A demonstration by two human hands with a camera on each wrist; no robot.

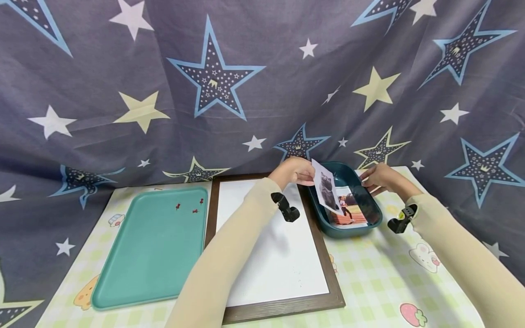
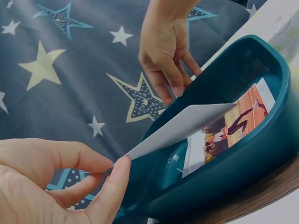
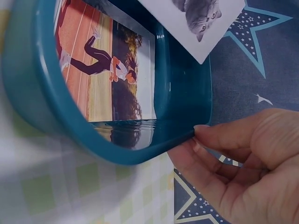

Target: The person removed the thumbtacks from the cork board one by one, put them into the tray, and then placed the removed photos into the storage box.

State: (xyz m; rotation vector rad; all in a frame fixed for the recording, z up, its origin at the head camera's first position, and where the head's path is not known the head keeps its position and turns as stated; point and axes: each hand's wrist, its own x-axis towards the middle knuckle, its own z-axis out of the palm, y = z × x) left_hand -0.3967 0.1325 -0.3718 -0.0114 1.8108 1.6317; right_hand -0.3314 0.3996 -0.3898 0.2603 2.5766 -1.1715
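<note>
My left hand (image 1: 293, 172) pinches a white-bordered picture of a grey cat (image 1: 326, 187) by its edge, thumb against fingers in the left wrist view. The picture is tilted over a dark teal basin (image 1: 344, 233), its lower corner inside the rim. On the basin's floor lies a picture of a running person (image 1: 352, 207), partly covered by the cat picture in the head view. At the basin's far right side, my right hand (image 3: 243, 161) grips the rim, with the thumb on top and fingers outside.
Left of the basin lies a white board (image 1: 283, 269) with a brown wooden frame. A green tray (image 1: 143, 250) bears several red pushpins (image 1: 195, 211) near its far right corner. The patterned tablecloth (image 1: 377, 291) ends at a star-printed curtain (image 1: 262, 82).
</note>
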